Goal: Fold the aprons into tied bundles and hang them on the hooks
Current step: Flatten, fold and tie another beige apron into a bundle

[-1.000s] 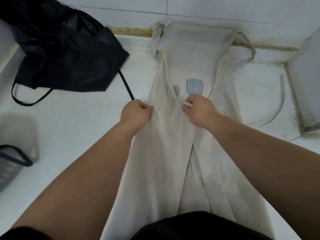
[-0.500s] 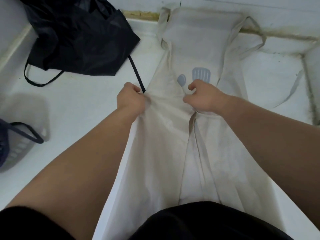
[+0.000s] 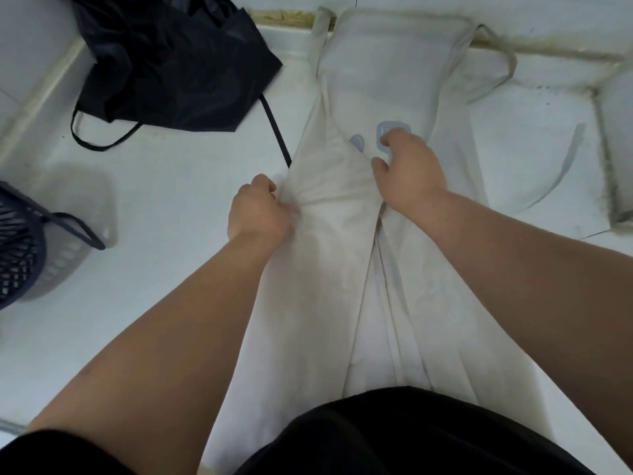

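Note:
A beige apron (image 3: 383,73) lies lengthwise on the white counter (image 3: 164,207), its bib against the back wall and its skirt hanging over the front edge. Its two sides are folded toward the middle. My left hand (image 3: 257,210) grips the bunched left fold at the waist. My right hand (image 3: 407,169) rests on the apron's centre with loosely curled fingers, partly covering a blue print. A loose apron strap (image 3: 561,169) curves on the counter to the right. A black apron (image 3: 171,60) lies crumpled at the back left, its ties trailing.
A dark plastic basket (image 3: 20,248) with a handle stands at the left edge. A white block (image 3: 616,145) stands at the far right against the stained back wall. No hooks are in view.
My right hand has let go of the strap and moved up onto the blue print, fingers loosened. My left hand keeps its hold of the left fold. The camera has tilted closer.

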